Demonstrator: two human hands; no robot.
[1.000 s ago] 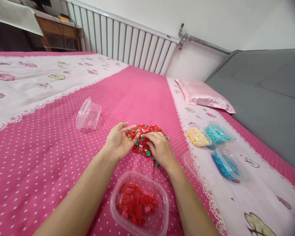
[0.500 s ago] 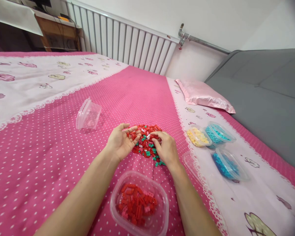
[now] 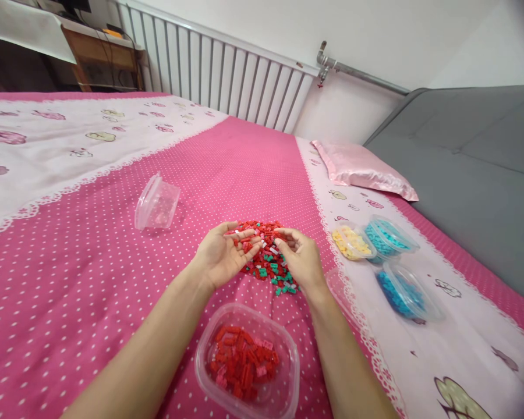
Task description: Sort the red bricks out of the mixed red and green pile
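Note:
A pile of small red, green and pink building bricks (image 3: 266, 256) lies on the pink dotted bedcover. Over its left side is my left hand (image 3: 225, 253), palm up with the fingers stretched out; no brick shows clearly on the palm. At the right edge of the pile my right hand (image 3: 301, 256) curls, thumb and forefinger close together by some red bricks. Whatever sits between those fingertips is too small to make out. Nearer me, between my forearms, stands a clear plastic tub (image 3: 203, 355) with red and a few pink bricks inside.
To the left, a clear tub (image 3: 157, 203) rests on its side. Tubs of yellow bricks (image 3: 353, 243), turquoise bricks (image 3: 386, 237) and blue bricks (image 3: 400, 294) stand at the right. A clear lid (image 3: 343, 294) lies beside my right forearm. Farther back is a pink pillow (image 3: 362, 169).
My left hand has shifted slightly right over the pile. My right hand has also moved a little right, its fingers still curled. The tubs have stayed where they were.

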